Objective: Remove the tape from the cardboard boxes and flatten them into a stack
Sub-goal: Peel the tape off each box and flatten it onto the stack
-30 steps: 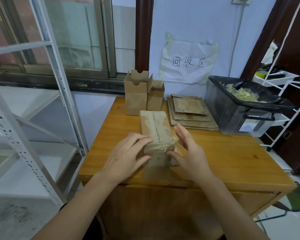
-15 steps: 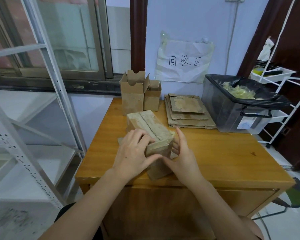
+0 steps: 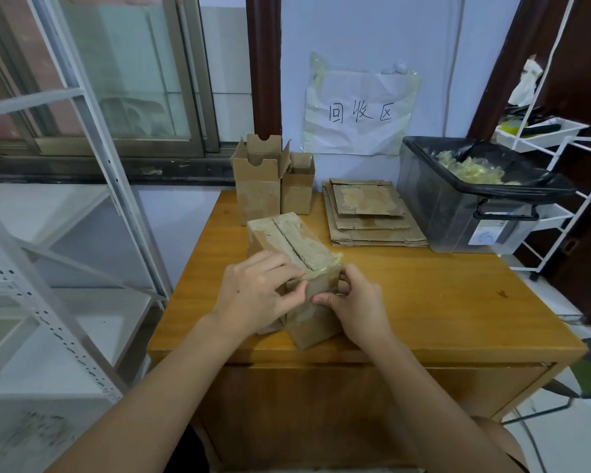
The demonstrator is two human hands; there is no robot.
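A taped cardboard box (image 3: 289,242) lies near the front of the wooden table (image 3: 440,302), turned at an angle, with clear tape across its near end. My left hand (image 3: 256,295) grips the box's left side, fingers curled over the top edge. My right hand (image 3: 355,302) holds the near right corner, fingertips pinching at the tape on the end face. Behind stand two opened cardboard boxes (image 3: 260,186) and a stack of flattened cardboard (image 3: 372,213).
A dark plastic bin (image 3: 464,206) lined with a black bag holds crumpled tape at the back right. A white wire rack (image 3: 560,158) stands right of the table, a white metal shelf (image 3: 65,233) to the left. A paper sign (image 3: 359,110) hangs on the wall.
The box has been turned from straight to angled, its far end swung left. Both hands went from flat against its sides to curled around its near end, the right fingertips now at the tape.
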